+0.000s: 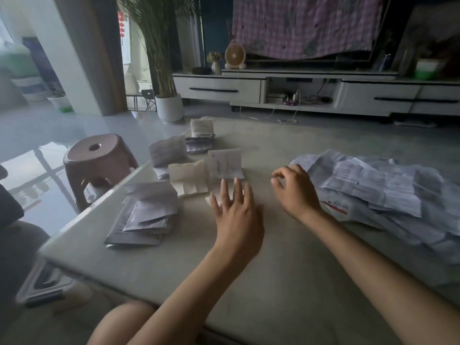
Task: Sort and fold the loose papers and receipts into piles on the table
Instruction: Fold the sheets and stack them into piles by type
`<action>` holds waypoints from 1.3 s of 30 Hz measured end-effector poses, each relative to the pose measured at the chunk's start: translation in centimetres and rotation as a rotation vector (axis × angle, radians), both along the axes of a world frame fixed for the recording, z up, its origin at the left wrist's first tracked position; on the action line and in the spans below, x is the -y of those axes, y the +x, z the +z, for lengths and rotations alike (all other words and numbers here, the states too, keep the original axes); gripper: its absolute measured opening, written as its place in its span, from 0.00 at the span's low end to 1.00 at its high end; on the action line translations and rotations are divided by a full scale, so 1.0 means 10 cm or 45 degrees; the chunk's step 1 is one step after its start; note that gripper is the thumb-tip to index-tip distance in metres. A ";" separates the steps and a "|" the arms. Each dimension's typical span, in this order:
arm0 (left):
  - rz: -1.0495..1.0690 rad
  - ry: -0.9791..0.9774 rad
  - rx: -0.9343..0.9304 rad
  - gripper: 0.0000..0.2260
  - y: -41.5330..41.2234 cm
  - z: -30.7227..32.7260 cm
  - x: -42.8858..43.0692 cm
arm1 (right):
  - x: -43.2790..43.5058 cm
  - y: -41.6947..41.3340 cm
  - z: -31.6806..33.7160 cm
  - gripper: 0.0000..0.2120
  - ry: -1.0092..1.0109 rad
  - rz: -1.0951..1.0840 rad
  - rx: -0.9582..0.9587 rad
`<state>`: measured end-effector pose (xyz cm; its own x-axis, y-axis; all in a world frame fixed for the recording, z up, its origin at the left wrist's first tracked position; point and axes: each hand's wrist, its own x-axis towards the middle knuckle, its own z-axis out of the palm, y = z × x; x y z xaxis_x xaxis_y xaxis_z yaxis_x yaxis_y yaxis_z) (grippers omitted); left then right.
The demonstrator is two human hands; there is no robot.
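Head view: left hand [236, 215] flat on paper [216, 191]; right hand [296, 192] slack at pile [361, 185] edge.

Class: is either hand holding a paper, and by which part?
Nothing is held. The left hand presses flat on a small folded paper; the right hand, loosely curled, is empty beside the loose heap.

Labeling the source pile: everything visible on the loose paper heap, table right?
The loose paper heap is a low sprawl of creased white printed sheets and receipts, overlapping at all angles; one near sheet shows red print. It lies on the right side of the table, running out of frame. The right hand sits at its left edge, fingers loosely curled; contact cannot be told.
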<state>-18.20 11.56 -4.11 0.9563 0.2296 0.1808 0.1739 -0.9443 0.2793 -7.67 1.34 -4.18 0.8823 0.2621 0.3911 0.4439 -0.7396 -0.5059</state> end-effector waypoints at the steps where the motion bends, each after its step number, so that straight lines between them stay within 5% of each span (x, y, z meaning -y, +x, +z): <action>1: -0.063 0.004 0.069 0.24 0.06 0.02 0.05 | 0.15 0.04 0.03 0.10 -0.066 -0.014 0.003; 7: -0.391 -0.185 0.296 0.22 0.36 0.02 0.37 | 0.57 0.19 -0.02 0.20 -0.665 0.002 -0.196; 10: -0.478 -0.200 0.353 0.21 0.39 -0.07 0.39 | 0.58 0.23 -0.07 0.27 -0.650 0.017 -0.331; 14: -0.450 -0.315 0.450 0.19 0.40 -0.05 0.34 | 0.65 0.29 0.01 0.28 -0.517 0.040 -0.213; 20: -0.331 -0.961 0.414 0.18 0.38 0.08 0.39 | 0.75 0.12 0.72 0.25 0.210 0.177 -0.229; 30: -0.483 -1.112 0.281 0.47 0.47 0.83 1.34 | 1.02 -0.10 1.99 0.18 1.328 0.372 -0.603; 35: -0.377 -1.171 0.445 0.33 0.55 1.06 1.48 | 1.26 -0.24 2.30 0.10 1.477 0.473 -0.520; 39: -0.355 -1.240 0.518 0.37 0.58 1.23 1.57 | 1.48 -0.36 2.35 0.15 1.732 0.601 -0.504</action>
<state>-12.43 -4.17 8.18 0.9067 0.2299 0.3537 -0.2868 -0.2789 0.9165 -11.22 -13.43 19.34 0.9268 0.1871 0.3256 0.1741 0.5541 -0.8140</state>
